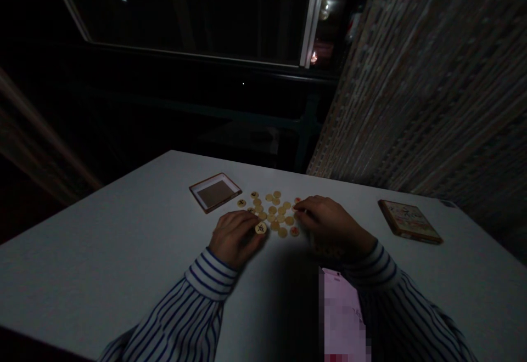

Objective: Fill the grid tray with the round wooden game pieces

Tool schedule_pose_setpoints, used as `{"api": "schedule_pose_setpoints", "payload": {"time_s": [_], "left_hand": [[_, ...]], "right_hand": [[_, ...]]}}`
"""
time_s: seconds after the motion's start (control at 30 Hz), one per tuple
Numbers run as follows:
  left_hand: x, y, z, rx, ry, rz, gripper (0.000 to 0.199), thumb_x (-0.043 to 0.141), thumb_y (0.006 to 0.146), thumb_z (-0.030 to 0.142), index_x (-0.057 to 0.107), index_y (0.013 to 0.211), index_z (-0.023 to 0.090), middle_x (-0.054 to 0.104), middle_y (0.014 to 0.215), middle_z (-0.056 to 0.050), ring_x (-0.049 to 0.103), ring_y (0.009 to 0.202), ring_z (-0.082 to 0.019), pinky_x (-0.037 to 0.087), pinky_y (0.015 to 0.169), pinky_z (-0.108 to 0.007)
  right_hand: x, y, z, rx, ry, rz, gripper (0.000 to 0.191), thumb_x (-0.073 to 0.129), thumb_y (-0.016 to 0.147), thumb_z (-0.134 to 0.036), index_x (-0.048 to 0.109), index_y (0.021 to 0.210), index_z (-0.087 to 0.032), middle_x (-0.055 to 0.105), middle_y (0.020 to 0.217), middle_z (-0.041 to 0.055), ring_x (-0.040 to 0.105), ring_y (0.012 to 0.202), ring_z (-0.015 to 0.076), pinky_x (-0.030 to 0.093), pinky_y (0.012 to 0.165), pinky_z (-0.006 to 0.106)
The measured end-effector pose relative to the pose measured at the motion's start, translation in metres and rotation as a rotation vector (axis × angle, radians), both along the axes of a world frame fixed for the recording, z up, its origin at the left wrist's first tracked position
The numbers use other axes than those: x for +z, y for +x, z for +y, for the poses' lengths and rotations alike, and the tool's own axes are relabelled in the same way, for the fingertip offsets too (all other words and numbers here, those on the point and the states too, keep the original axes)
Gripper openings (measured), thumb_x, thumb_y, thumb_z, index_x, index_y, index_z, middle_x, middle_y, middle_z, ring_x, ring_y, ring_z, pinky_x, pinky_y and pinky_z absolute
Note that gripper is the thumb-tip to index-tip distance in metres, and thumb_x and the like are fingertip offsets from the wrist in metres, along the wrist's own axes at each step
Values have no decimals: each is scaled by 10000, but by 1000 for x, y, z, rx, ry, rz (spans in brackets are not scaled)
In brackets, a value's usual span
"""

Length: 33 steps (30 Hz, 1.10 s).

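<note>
Several round, pale yellow pieces lie spread on the white table between my hands; most show plain faces, a few carry black or red characters. My left hand is closed on a round piece with a black character, held between thumb and fingertips at the near left of the spread. At its right side, my right hand has thumb and fingertips pinched at a piece with a red mark, mostly covered by the fingers. Another red-marked piece lies just below those fingertips.
An open shallow box stands at the back left of the pieces. On the right lies a flat box with a printed cover. A pink, partly pixelated object is near the front. String curtain and dark window lie beyond the table.
</note>
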State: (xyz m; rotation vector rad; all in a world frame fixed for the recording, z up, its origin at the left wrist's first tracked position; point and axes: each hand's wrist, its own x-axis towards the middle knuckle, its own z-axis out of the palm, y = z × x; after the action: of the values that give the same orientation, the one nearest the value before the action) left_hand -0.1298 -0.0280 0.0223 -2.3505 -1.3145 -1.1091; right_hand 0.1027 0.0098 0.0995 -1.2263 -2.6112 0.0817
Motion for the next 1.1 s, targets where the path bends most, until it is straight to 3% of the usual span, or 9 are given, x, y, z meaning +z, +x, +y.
{"api": "schedule_pose_setpoints", "payload": {"time_s": [0.43,0.77,1.1], "left_hand": [[16,27,1,-35,-60,34,220,557,766,293,604,956,193,643,973,-60,550,943,-206,400,848,-396],[36,72,17,-111,-15,-13,230,576,752,283,601,956,179,634,987,-63,543,946,-208,396,841,-386],[32,107,32,-94,-30,-119,236,562,769,301,603,969,183,632,984,-57,539,952,-201,391,855,-373]], "right_hand": [[16,24,-1,-29,-5,102,231,420,837,-241,634,898,-179,653,872,43,565,812,147,380,746,253],[27,46,-1,-24,2,186,216,438,835,-260,634,889,-188,657,853,23,570,777,139,381,712,247],[34,56,-5,-63,-7,198,202,447,821,-241,635,873,-185,656,825,25,573,758,135,381,688,237]]}}
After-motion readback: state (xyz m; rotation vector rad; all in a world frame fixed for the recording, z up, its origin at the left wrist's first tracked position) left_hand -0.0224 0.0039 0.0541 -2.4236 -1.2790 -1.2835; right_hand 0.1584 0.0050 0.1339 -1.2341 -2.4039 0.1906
